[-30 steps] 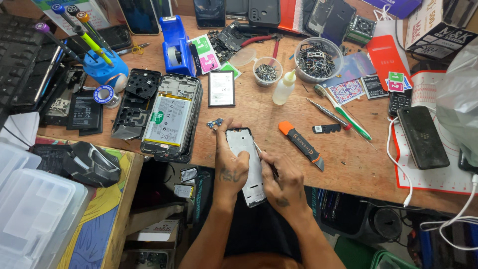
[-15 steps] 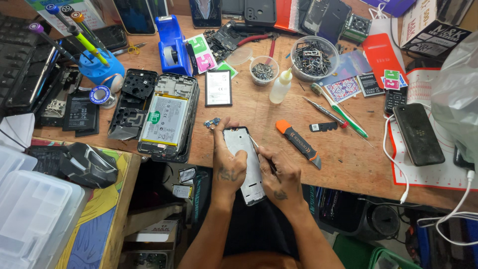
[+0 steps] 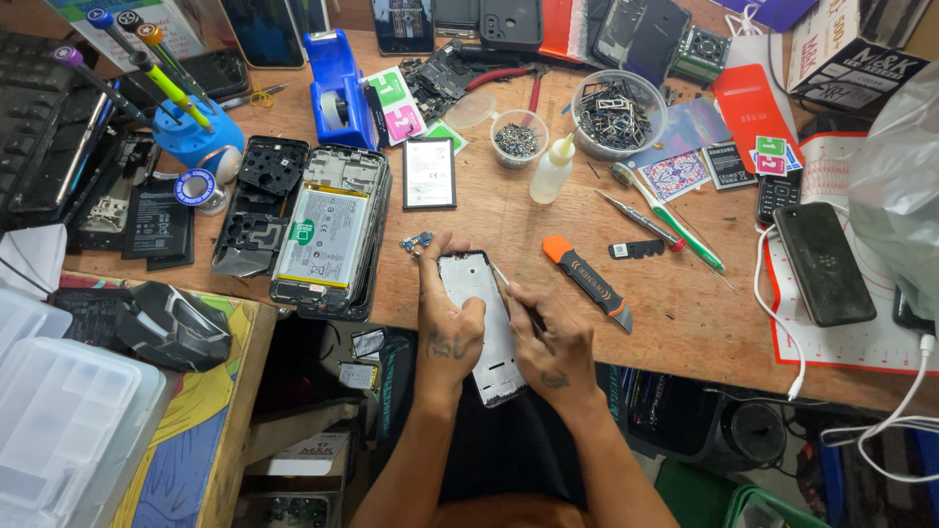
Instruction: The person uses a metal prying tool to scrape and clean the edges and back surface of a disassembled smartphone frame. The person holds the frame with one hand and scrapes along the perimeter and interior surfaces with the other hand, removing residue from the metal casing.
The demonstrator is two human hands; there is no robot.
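**Bare phone frame under the tool, parts spread across the bench**

The white phone frame [image 3: 486, 328] lies lengthwise at the near edge of the wooden workbench [image 3: 685, 332], its lower end hanging past the edge toward the person's lap. It looks stripped: a pale, mostly flat inner face shows, with no battery or board visible in it. The left hand [image 3: 448, 328] is clamped on the frame's left side, thumb over the face and fingers wrapped round the edge. The right hand [image 3: 553, 342] has its fingers pinched together on a thin metal tool [image 3: 511, 290], whose tip touches the frame's right edge near the upper end.

Judging by this, the teardown of this piece seems largely done and fine work along the edge is in hand; nothing is refitted into it yet.

Just beside the top-left corner sits a small blue connector board [image 3: 419, 241]. To the right lies an orange-tipped pry tool [image 3: 587, 282], apart from the hands. Further left, an opened phone with its battery showing [image 3: 328, 233] rests next to a black inner cover [image 3: 259, 200]. Behind are a loose battery [image 3: 428, 172], a small bowl of screws [image 3: 517, 137] and a squeeze bottle [image 3: 553, 168].
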